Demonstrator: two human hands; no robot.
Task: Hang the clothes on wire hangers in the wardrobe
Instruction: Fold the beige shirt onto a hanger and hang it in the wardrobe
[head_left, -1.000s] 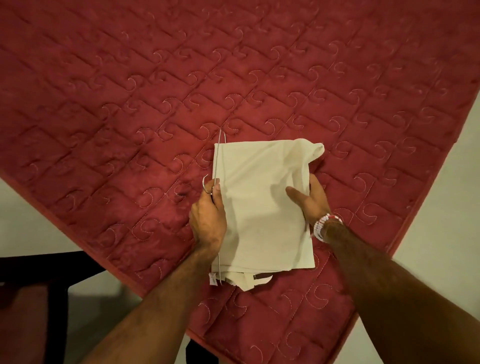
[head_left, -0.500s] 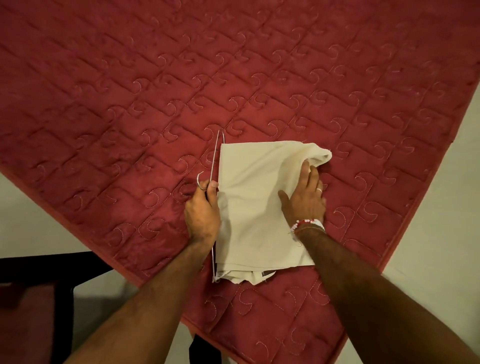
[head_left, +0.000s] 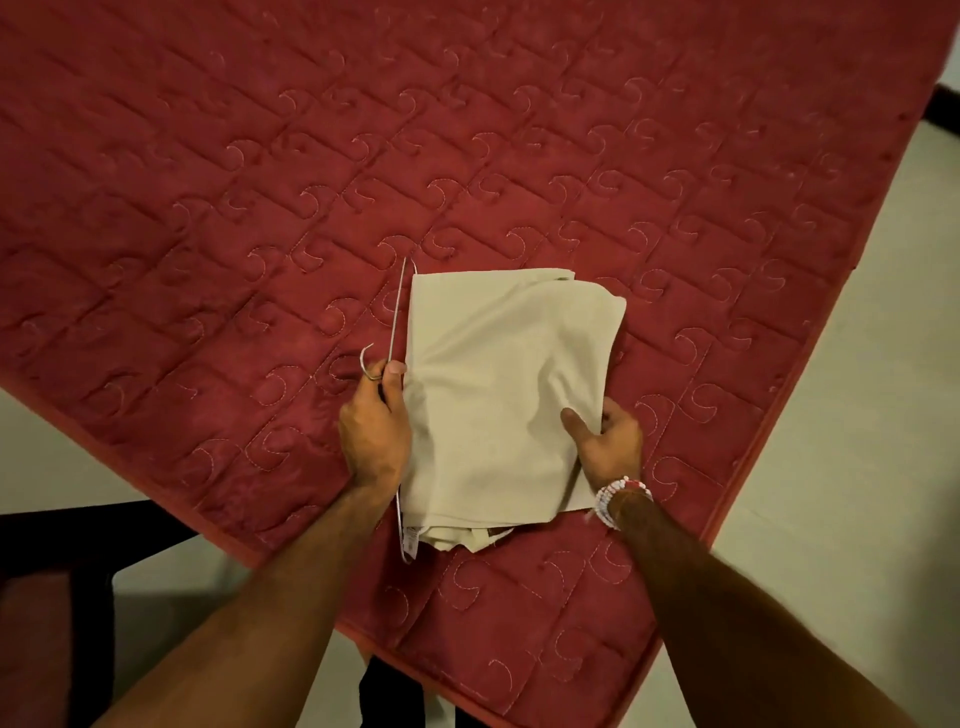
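The folded cream garment (head_left: 498, 395) lay on the red bed (head_left: 260, 208), touching the wire hanger's (head_left: 397, 312) right side. The left hand's (head_left: 374, 436) fingers gripped the hanger near its hook. The right hand (head_left: 610, 447) pinched the garment's edge farthest from the hanger. If lifted unevenly, the slack folds could slide off the thin wire.

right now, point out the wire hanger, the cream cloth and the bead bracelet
wire hanger (head_left: 396, 317), head view, on the straight wire beside its hook
cream cloth (head_left: 498, 395), head view, middle of its top layer
bead bracelet (head_left: 610, 491), head view, on its white beads
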